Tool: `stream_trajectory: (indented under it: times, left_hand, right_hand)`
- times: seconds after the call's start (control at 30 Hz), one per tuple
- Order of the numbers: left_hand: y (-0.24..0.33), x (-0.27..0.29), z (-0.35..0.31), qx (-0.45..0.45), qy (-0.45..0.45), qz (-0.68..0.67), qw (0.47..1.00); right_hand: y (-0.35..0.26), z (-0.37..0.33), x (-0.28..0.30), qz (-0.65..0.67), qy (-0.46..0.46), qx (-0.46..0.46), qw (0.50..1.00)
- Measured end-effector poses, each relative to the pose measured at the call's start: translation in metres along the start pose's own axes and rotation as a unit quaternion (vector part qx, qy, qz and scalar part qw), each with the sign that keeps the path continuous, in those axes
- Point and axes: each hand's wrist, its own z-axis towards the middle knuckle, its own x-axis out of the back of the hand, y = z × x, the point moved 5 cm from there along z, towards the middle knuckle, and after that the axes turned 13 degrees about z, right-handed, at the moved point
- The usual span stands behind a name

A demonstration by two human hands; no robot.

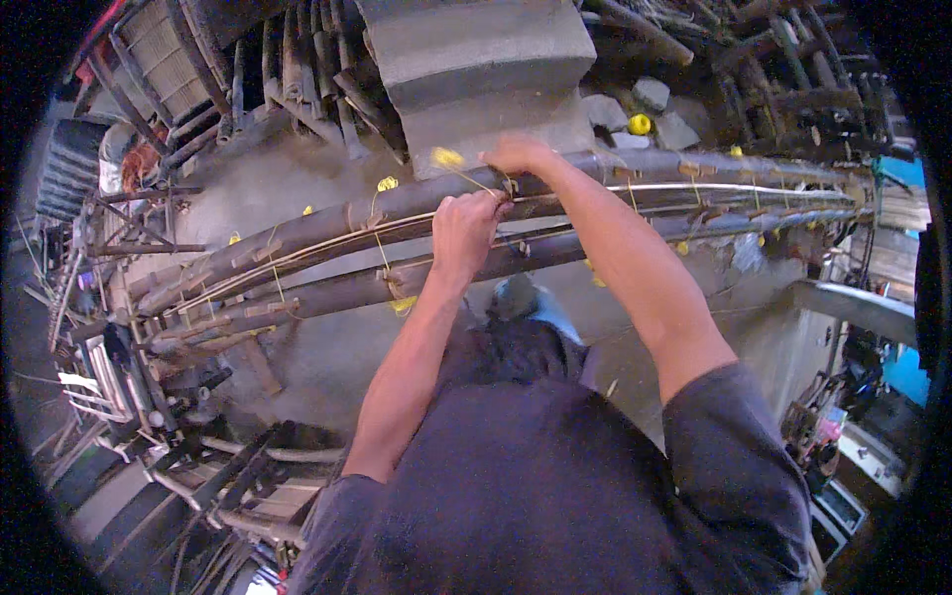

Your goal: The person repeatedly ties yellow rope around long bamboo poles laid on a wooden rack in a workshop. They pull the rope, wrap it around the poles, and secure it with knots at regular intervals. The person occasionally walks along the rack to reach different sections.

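Note:
Long dark bamboo poles (397, 203) run side by side across the view, with thin pale strips (337, 238) between them. My left hand (464, 230) is closed at the far pole, its fingertips pinching a thin yellow string. That string leads up and left to a small yellow bundle (448, 158), which is smeared by motion. Just beyond the pole, my right hand (522, 155) reaches over with its fingers toward the left, close to the bundle. Its fingers are blurred, and whether they hold the string cannot be made out.
More yellow string ties (388, 184) hang along the poles. Past them are a concrete step (486, 79), grey stones (652, 94) and a yellow roll (640, 124). Stacked bamboo (312, 69) stands at the far left, and wooden frames (248, 486) lie near left.

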Motion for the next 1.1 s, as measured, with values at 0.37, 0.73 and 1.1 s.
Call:
stream_trajectory:
  times: [0.37, 0.73, 1.1]
  left_hand:
    - [0.005, 0.023, 0.005, 0.100, -0.046, -0.219, 0.970]
    - [-0.096, -0.025, 0.112, 0.052, -0.223, -0.095, 0.969]
    - [-0.174, 0.116, -0.064, 0.070, -0.121, -0.098, 0.985]
  right_hand:
    - [0.006, -0.173, -0.173, -0.017, -0.156, 0.294, 0.943]
    - [0.036, -0.195, -0.160, -0.141, -0.170, 0.064, 0.973]
    - [-0.053, -0.172, -0.293, 0.499, 0.025, -0.180, 0.847]
